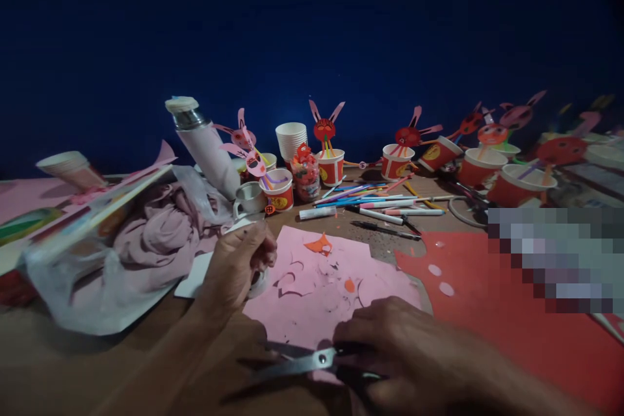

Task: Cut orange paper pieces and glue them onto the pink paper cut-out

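My right hand (404, 354) is closed around the dark handles of a pair of scissors (302, 363), whose steel blades point left over the near edge of a pink paper sheet (316, 286). The sheet has several cut-outs and small orange scraps (319, 245) on it. My left hand (238, 266) rests with curled fingers on a roll of tape (257, 283) at the pink sheet's left edge. The roll is mostly hidden under the fingers.
A red paper sheet (487, 312) lies to the right. Behind are markers and pens (375, 205), red paper cups with bunny figures (330, 166), a white cup stack (291, 138), a white flask (205, 143), a metal mug (248, 200), and a plastic bag with cloth (112, 240) at left.
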